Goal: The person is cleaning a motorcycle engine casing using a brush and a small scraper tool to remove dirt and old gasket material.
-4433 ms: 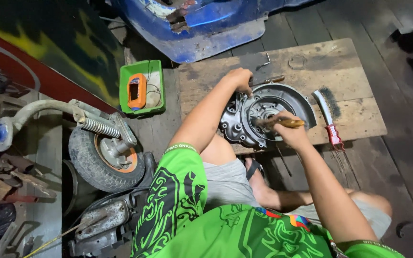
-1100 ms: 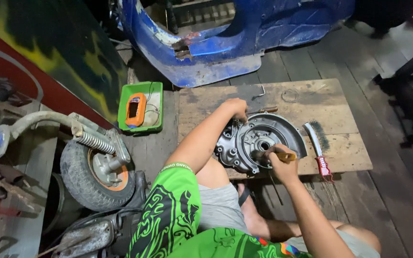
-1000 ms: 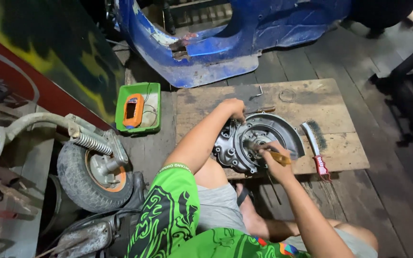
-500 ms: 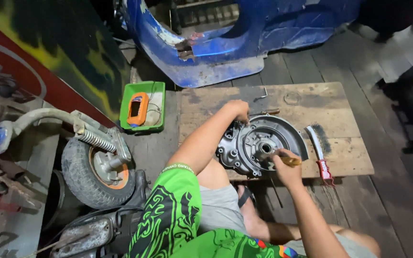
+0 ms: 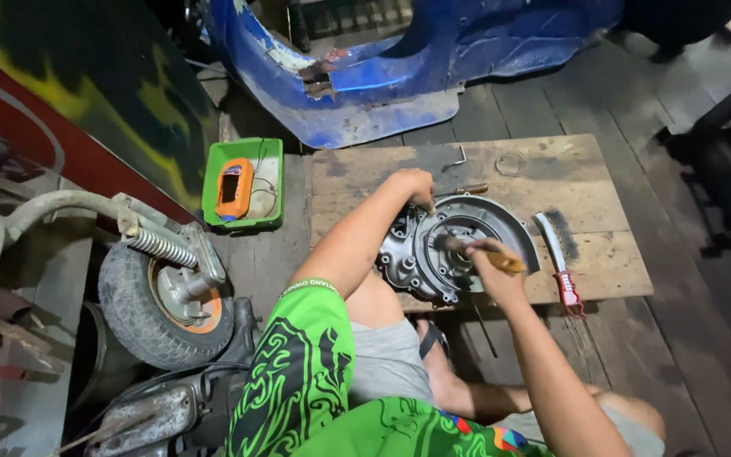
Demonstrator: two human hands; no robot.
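On the worn wooden board (image 5: 602, 254), my left hand (image 5: 412, 186) grips the grey metal engine casing (image 5: 433, 250); my right hand (image 5: 488, 262) pinches a wooden-handled brush (image 5: 488, 256), best kept in short strokes.

Engine casing (image 5: 433, 250): grey cast metal, round, with a dished circular recess and a central hub; bolt bosses are seen along its left rim. It is propped tilted on a wooden board (image 5: 357, 173), gripped at its upper edge by the left hand (image 5: 412, 184).

Brush (image 5: 482, 252): wooden yellowish handle, held in the right hand (image 5: 491, 269); its dark head is laid against the hub, just left of the grip, though blurred, so bristle detail cannot be made out.
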